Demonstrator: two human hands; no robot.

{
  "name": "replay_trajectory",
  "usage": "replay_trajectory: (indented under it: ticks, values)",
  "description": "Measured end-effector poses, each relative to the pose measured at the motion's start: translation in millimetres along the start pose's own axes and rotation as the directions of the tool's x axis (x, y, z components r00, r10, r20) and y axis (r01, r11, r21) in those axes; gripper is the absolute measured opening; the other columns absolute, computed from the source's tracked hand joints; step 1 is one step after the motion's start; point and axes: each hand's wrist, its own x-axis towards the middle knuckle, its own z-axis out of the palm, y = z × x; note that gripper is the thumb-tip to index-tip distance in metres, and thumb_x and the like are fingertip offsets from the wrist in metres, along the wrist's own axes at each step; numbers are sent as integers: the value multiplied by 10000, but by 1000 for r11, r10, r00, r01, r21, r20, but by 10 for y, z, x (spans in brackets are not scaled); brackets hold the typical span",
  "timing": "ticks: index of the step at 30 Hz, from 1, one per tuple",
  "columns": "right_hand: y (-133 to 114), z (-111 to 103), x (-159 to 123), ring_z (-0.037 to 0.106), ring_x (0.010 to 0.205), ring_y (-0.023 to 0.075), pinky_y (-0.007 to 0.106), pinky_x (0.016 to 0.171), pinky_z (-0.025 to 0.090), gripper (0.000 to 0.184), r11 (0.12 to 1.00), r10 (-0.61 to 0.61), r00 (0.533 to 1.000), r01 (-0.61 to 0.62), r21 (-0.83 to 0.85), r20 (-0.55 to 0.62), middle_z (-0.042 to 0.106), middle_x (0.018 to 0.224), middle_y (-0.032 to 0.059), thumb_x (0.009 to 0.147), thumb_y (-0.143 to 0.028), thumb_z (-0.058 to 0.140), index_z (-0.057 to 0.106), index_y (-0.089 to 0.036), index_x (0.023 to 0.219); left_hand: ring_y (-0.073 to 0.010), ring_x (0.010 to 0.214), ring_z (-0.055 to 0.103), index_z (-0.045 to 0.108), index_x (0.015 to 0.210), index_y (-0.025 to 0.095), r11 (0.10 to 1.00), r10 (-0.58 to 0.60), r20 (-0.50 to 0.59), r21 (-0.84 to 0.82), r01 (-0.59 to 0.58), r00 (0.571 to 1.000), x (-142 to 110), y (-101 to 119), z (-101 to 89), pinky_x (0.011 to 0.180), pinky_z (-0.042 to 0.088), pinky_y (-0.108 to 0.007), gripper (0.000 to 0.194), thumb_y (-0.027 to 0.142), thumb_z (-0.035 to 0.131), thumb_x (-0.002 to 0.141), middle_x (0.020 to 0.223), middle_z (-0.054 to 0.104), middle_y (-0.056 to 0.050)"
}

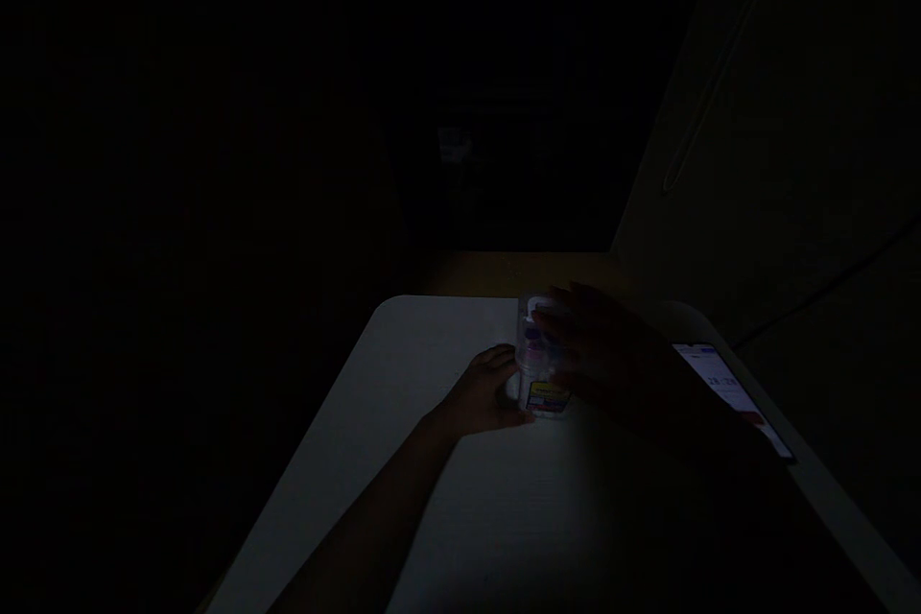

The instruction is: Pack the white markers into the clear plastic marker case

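Note:
The scene is very dark. A small clear container (pixel 541 382) with a white cap and a yellow and blue label stands on a white table (pixel 403 374). My left hand (pixel 485 393) is wrapped round its lower left side. My right hand (pixel 597 350) reaches in from the right, with its fingers curled over the container's top and right side. Dim light hides what is inside the container.
A lit phone (pixel 730 393) lies on the table's right edge, just behind my right forearm. A wall (pixel 791 163) with a thin cable rises on the right. Beyond the table's far edge is a strip of wooden floor (pixel 518 271), then darkness.

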Motion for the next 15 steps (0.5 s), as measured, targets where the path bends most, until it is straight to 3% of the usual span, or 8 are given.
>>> replay_trajectory:
  ticks: [7, 15]
  values:
    - [-8, 4, 5, 300, 1360, 288, 484, 1043, 397, 544, 1000, 7, 1000, -7, -15, 21, 383, 1448, 75, 812, -294, 549, 450, -228, 1343, -285, 1184, 498, 559, 1144, 194, 999, 6, -12, 32, -5, 1000, -15, -4, 6, 1007, 404, -424, 602, 529, 695, 662, 1212, 590, -100]
    - [-192, -100, 39, 388, 1278, 325, 515, 972, 383, 603, 986, 66, 998, -63, -157, 15, 441, 1405, 87, 735, -237, 633, 457, -195, 1311, -285, 1168, 509, 569, 1133, 198, 1000, 14, 4, 27, -15, 1000, -7, -38, 15, 1016, 397, -427, 606, 565, 670, 662, 1200, 593, -92]
